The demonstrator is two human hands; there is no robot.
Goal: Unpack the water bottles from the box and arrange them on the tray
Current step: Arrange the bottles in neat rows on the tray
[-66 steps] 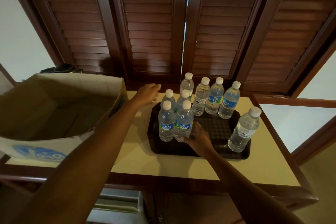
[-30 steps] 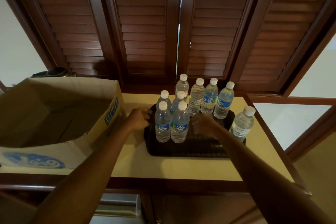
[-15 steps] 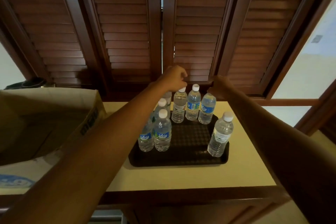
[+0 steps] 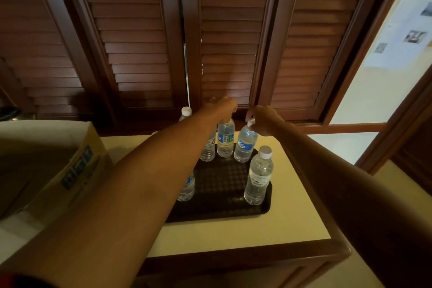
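Six clear plastic water bottles (image 4: 258,175) with white caps are showing on or at the dark brown rectangular plastic tray (image 4: 222,208). Three are standing along its far edge, one is standing behind its far left corner, and one is standing at each near side. The left forearm is covering part of the tray, so more may be hiding there.

One tray is lying on one cream-topped wooden table (image 4: 233,234). One open brown cardboard box (image 4: 70,170) is sitting left of the tray.

Two bare hands are reaching over the tray's far edge, the left hand (image 4: 224,106) and the right hand (image 4: 264,120). Four dark wooden louvred shutters (image 4: 140,42) are standing behind the tray.
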